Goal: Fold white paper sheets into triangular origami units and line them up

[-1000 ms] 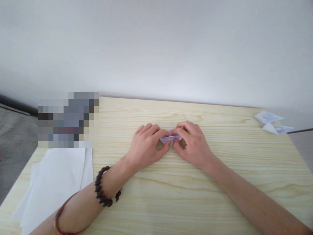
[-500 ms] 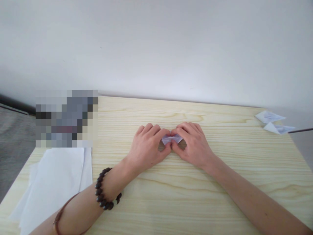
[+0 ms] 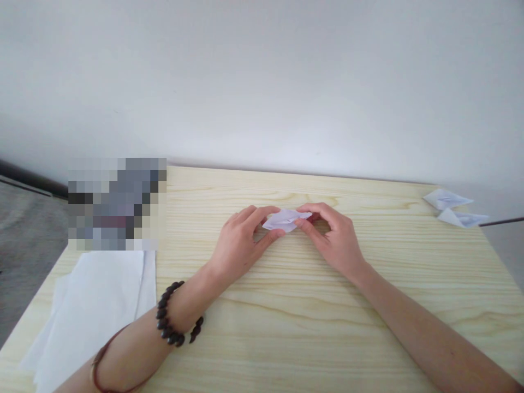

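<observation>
A small white folded paper boat [image 3: 284, 218] is held between my two hands over the middle of the table. My left hand [image 3: 244, 236] grips its left part, fingers along the far side and thumb at the near side. At the right end, my right hand [image 3: 333, 233] pinches the boat between thumb and fingers. The boat's pointed tips face left and right, and a narrow fold runs along its centre. Some fingertips of my right hand are hidden behind the paper.
Two more folded paper boats, one [image 3: 447, 198] behind the other [image 3: 462, 218], lie at the table's right edge. Loose white paper sheets [image 3: 94, 295] lie at the left, below a blurred-out patch [image 3: 118, 204]. A white wall [image 3: 286, 82] rises behind the wooden table [image 3: 295, 327].
My hands have moved apart from the middle of the paper toward its ends. More of the boat now shows, and it looks spread wider. The camera view has shifted slightly.
</observation>
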Available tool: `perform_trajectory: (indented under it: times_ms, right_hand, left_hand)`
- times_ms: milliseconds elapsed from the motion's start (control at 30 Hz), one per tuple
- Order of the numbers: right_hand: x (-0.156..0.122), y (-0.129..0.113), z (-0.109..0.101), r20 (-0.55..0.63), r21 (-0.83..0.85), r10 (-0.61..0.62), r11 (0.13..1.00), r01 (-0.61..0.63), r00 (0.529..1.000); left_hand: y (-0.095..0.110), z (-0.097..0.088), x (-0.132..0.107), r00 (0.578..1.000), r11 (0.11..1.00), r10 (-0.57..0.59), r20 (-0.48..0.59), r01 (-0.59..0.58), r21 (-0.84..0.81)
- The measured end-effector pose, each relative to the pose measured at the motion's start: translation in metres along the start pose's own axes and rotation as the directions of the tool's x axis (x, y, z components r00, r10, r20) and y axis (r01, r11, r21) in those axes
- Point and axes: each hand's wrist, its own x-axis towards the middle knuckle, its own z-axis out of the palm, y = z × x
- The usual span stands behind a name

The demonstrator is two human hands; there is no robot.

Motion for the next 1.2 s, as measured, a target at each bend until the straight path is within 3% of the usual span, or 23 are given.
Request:
perform_trajectory:
  times_ms: [133,300,600,733,1000,1200]
  right_hand:
    - [-0.001,0.002,0.002,-0.072,0.070,0.107,0.992,-0.102,0.992]
    - [-0.001,0.002,0.002,-0.078,0.082,0.123,0.990,-0.117,0.989]
    - [0.000,0.006,-0.003,0.119,0.247,0.119,0.958,-0.146,0.986]
    - [0.001,0.007,-0.001,0.077,0.180,0.073,0.980,-0.086,0.994]
    - [0.002,0.002,0.000,0.064,0.044,-0.127,0.991,0.124,0.990]
    - [-0.001,0.002,0.000,0.018,0.055,-0.042,0.998,0.041,0.999]
  left_hand:
    - [-0.006,-0.005,0.002,1.000,0.989,-0.005,-0.002,0.005,-0.144]
    - [-0.010,-0.008,0.004,0.999,0.985,-0.040,-0.029,0.035,-0.166]
    - [-0.011,-0.010,0.006,0.975,0.980,-0.132,-0.177,0.103,-0.169]
    - [-0.014,-0.010,0.005,0.988,0.984,-0.085,-0.130,0.063,-0.169]
    - [-0.021,-0.005,0.004,0.988,0.973,0.133,-0.083,-0.146,-0.177]
    - [-0.013,-0.008,0.005,0.998,0.983,0.050,-0.048,-0.058,-0.173]
